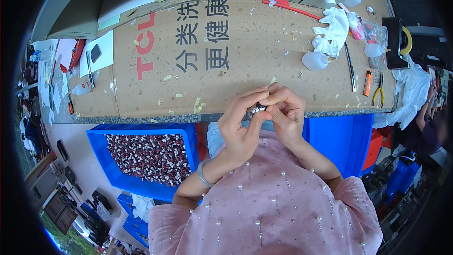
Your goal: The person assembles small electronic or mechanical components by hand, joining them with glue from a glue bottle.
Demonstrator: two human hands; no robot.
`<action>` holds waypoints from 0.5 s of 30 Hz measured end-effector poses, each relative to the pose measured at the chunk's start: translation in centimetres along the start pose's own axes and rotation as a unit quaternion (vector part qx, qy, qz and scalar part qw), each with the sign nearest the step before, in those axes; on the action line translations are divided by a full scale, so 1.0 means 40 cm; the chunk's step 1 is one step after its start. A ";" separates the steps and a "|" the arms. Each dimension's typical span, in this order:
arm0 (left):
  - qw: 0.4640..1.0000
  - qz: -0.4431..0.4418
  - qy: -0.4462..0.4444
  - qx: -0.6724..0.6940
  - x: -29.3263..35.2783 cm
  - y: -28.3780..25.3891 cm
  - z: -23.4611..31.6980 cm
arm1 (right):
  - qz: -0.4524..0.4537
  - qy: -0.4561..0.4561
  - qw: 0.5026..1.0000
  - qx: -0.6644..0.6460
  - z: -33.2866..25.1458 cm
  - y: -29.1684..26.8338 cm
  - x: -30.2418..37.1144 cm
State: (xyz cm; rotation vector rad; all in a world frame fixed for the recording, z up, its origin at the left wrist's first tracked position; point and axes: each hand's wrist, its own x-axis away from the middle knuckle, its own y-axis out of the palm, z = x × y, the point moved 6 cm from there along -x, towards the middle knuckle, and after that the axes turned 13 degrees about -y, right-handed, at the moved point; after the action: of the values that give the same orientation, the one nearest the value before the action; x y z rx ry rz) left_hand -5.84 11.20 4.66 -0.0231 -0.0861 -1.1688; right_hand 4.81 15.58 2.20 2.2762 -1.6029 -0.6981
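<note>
My left hand [239, 119] and my right hand [287, 113] meet just over the near edge of the bench. Between their fingertips is a small black-and-white part [257, 109], pinched from both sides. Fingers cover most of it, so its exact kind cannot be made out. To the left, below bench height, a blue bin [96, 147] holds a heap of small dark red and white parts [148, 158]. Another blue bin [347, 134] stands on the right, partly hidden by my arm.
Brown cardboard [155, 89] with yellowish scraps covers the bench. Toward the right lie a white glove [336, 26], a plastic bottle [315, 60], a pen [350, 66], an orange lighter-like object [367, 83] and yellow-handled cutters [378, 95]. A tape roll [406, 41] stands beyond them.
</note>
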 end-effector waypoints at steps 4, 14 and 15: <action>1.000 -0.001 0.005 -0.003 0.000 -0.002 -0.002 | -0.001 0.004 1.000 0.003 0.001 -0.002 0.002; 1.000 0.003 0.004 -0.001 -0.001 -0.003 -0.003 | -0.007 0.028 0.999 0.015 0.002 0.000 0.001; 1.000 0.003 0.004 -0.001 -0.001 -0.003 -0.003 | -0.007 0.028 0.999 0.015 0.002 0.000 0.001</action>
State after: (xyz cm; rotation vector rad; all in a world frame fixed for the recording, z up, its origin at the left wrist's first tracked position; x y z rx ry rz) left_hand -5.95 11.18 4.54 -0.0206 -0.0779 -1.1628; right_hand 4.77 15.52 2.11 2.3089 -1.5848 -0.6103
